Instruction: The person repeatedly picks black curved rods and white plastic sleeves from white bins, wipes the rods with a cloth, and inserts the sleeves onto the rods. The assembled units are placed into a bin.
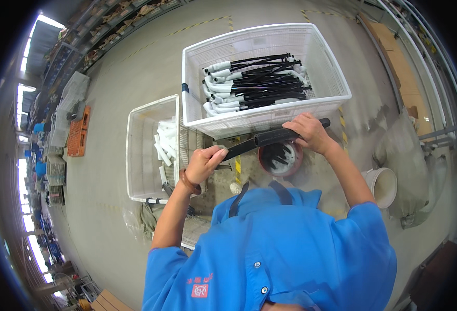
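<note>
My left hand (206, 164) is closed round one end of a black bar (240, 150). My right hand (309, 133) grips a thicker black sleeve (272, 137), which looks like a foam or rubber grip. Sleeve and bar lie in one line, meeting between my hands, and the sleeve's far end sticks out beyond my right fingers. Whether the bar runs on inside the sleeve is hidden. Just below the sleeve stands a red bucket (299, 163) with whitish foam and dark pieces in it.
A large white crate (223, 127) ahead holds many black rods with white ends (259, 85). To its left, another white crate (135, 150) contains short white tubes (166, 139). A pale bucket (384, 187) stands at right. An orange crate (78, 132) is far left.
</note>
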Motion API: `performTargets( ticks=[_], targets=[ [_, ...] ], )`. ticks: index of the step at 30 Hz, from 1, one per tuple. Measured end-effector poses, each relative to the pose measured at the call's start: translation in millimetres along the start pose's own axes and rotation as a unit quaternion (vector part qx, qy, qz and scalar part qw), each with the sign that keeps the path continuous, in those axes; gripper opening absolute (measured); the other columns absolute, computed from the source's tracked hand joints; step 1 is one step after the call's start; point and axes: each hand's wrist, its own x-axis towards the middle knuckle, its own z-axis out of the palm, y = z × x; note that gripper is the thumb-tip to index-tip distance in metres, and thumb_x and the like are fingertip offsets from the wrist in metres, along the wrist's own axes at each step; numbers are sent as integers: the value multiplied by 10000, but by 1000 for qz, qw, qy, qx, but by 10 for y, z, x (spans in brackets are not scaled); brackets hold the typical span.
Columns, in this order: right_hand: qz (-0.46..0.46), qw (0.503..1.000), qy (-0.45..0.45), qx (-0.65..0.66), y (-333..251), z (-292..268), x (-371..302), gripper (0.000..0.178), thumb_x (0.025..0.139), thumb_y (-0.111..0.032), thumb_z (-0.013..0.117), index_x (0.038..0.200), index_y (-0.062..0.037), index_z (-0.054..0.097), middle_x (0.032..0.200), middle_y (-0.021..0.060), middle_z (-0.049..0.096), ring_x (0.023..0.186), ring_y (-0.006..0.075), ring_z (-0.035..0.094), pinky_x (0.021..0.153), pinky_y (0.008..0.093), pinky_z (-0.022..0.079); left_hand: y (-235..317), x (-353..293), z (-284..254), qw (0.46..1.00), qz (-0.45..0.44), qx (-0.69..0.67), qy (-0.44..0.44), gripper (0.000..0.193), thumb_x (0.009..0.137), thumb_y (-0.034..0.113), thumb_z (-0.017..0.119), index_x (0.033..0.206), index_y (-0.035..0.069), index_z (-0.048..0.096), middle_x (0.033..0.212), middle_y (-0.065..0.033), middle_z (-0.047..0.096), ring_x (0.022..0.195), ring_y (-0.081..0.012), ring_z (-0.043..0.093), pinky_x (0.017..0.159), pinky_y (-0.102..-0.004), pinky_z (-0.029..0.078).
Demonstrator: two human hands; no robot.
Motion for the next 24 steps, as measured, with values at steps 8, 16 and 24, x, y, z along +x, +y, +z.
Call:
performTargets(
  ticks=[8, 16, 24],
  targets=[
    [11, 1000, -3, 9, -288, 42, 151, 502, 787, -233, 744, 1239, -94, 574, 934, 76, 644, 791, 292, 637, 697, 396, 512, 162, 95, 343, 996, 25, 52, 65, 341, 990, 257, 535, 756, 11, 566, 630, -180, 484, 576, -361, 475, 530, -418, 402],
    [125, 853, -318, 395, -111, -613, 336, 509, 872, -314, 693, 1294, -64, 560, 1091, 80, 688, 926, 256, 659, 848, 358, 512, 363, 265, 242, 996, 66, 60, -4, 371, 987, 283, 527, 730, 22, 589, 626, -175, 540, 576, -377, 545, 539, -433, 433],
    [246, 732, -371, 515, -194, -539, 388, 483, 892, -341, 671, 1215, 7, 579, 925, 64, 670, 860, 220, 636, 807, 361, 512, 448, 416, 385, 985, 128, 119, -2, 341, 982, 301, 519, 742, 80, 618, 631, -123, 610, 589, -355, 604, 524, -444, 468]
  ],
)
